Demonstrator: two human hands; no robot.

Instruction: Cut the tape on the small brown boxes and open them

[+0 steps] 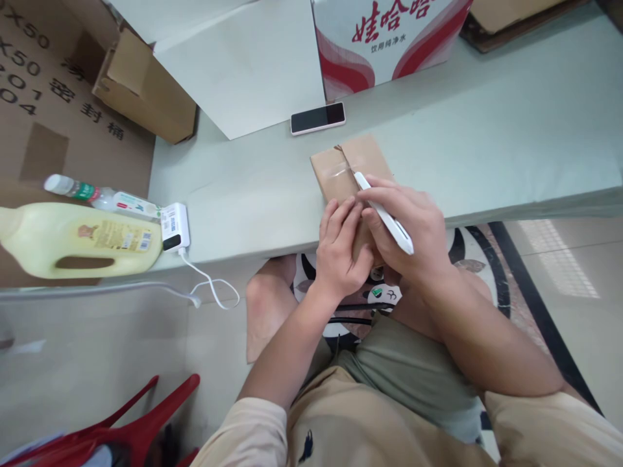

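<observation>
A small cardboard box (368, 154) lies at the table's front edge, with clear tape across a seam on its top. My left hand (343, 246) rests on the near part of the box, fingers stretched out and pressing flat on it. In my right hand (413, 224) is a white utility knife (389, 224), gripped between thumb and fingers. Its tip points at the seam close to the tape; whether the blade touches the cardboard is too small to tell. The near side of the box is partly hidden by both hands.
A phone (318, 119) lies behind the box. Farther back stand a white carton (243, 65) and a red-and-white carton (389, 45). On the left are a yellow jug (82, 240), a plastic bottle (92, 193) and a white power bank (174, 226) with a cable. A red chair (141, 421) stands lower left.
</observation>
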